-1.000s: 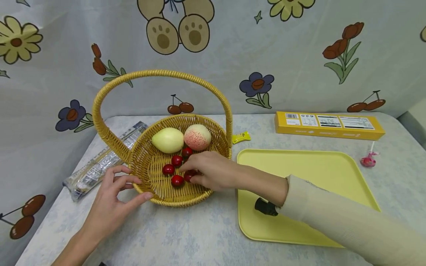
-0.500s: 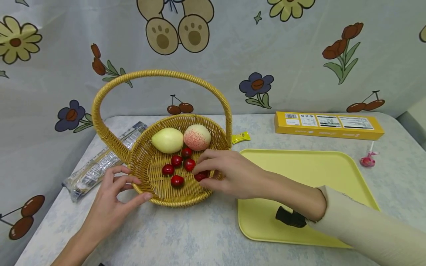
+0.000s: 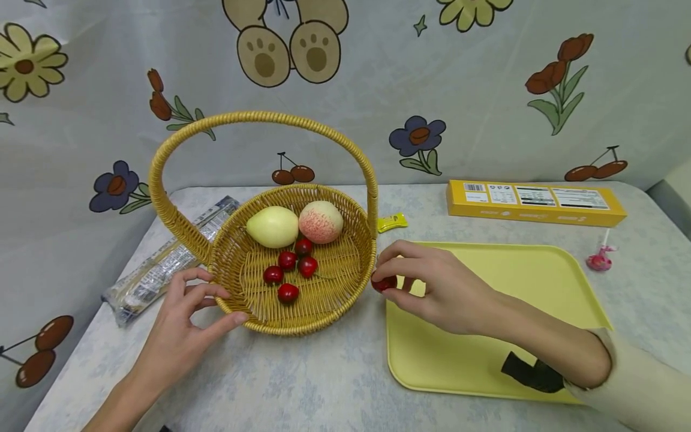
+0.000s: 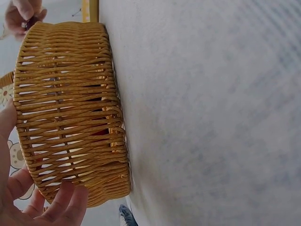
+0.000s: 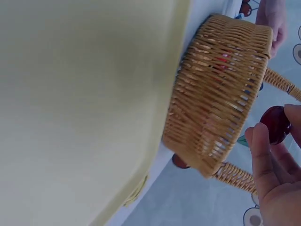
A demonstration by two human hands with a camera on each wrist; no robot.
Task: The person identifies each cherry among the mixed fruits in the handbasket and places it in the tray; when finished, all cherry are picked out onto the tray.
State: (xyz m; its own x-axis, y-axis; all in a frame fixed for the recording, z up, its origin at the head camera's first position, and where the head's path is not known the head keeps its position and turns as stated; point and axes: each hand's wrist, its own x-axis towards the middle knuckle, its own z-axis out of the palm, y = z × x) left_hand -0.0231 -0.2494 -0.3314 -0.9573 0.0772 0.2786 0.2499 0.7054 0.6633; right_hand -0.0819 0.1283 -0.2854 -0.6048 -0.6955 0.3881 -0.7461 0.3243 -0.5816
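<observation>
A round wicker basket (image 3: 302, 329) with a tall arched handle stands on the table. My left hand (image 3: 183, 321) holds its near-left rim, thumb at the front edge and fingers against the woven side (image 4: 70, 117). Inside lie a yellow-green lemon-shaped fruit (image 3: 273, 227), a pinkish peach (image 3: 321, 222) and several dark red cherries (image 3: 288, 293). My right hand (image 3: 442, 288) pinches another cherry (image 5: 275, 124) between thumb and fingertips. That cherry is just outside the basket's right rim, at the left edge of the yellow tray (image 3: 410, 372).
A long yellow box (image 3: 534, 204) lies behind the tray, and a pink wrapped lollipop (image 3: 599, 259) to its right. Between basket and box is a small yellow wrapped sweet (image 3: 392, 222). A silvery plastic packet (image 3: 156, 273) lies left of the basket. A patterned cloth hangs behind.
My right hand has lifted one cherry out of the basket and carried it right, past the rim to the tray's edge. My left hand and the basket have stayed in place.
</observation>
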